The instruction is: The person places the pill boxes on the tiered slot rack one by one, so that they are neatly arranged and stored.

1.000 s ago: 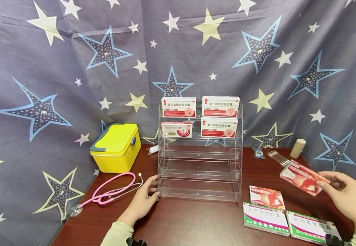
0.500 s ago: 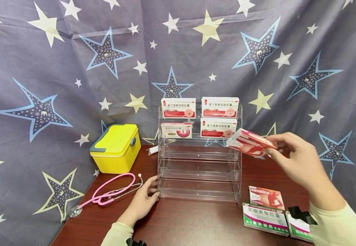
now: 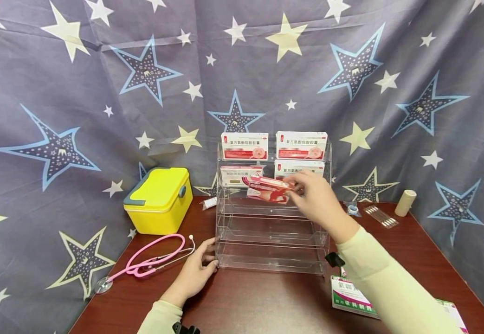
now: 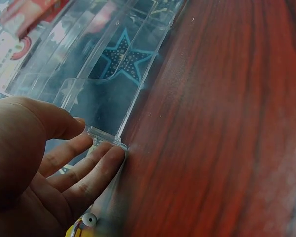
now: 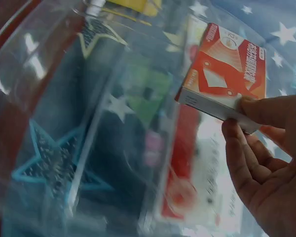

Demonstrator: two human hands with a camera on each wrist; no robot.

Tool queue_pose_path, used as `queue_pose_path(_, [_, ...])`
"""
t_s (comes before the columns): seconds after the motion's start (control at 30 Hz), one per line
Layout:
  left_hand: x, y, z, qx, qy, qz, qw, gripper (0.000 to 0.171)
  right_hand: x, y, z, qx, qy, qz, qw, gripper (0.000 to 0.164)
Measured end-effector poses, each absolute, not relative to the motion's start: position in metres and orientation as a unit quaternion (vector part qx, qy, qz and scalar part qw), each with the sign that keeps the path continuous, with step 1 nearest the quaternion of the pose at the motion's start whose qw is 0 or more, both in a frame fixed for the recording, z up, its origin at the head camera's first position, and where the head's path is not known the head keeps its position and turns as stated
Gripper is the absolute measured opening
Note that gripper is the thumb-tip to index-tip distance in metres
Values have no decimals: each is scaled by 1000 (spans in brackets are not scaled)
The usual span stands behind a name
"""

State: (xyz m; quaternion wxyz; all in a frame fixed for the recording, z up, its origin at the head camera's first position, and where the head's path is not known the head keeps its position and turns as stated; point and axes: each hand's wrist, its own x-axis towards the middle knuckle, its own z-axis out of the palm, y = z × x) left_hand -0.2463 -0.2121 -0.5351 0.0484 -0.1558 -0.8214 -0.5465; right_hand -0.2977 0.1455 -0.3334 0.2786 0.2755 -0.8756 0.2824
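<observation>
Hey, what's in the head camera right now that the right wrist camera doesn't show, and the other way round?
Only the head view: the left hand at the rack's lower left side, the beige roll and the swab packet.

Only the right wrist view: the white side panel of the held box, its small print too blurred to read.

Both: the right hand pinching the red medicine box, the clear rack and the star-patterned curtain.

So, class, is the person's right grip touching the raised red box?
Touching. The right wrist view shows it plainly: the right grip pinches the raised red box near one corner, between thumb and fingers.
</observation>
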Motion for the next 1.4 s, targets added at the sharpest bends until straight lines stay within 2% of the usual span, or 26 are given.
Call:
queue_pose_path(0.23, [-246, -211, -533, -158, -825, -540, 50, 67, -319, 111, -351, 269, -889, 270, 252, 22])
queue_pose_path(0.5, [-244, -210, -533, -152, -827, -539, 49, 66, -326, 88, -370, 261, -893, 287, 228, 17])
queue_pose_path(1.4, [-246, -212, -535, -149, -824, -545, 45, 67, -331, 74, -380, 276, -879, 314, 231, 19])
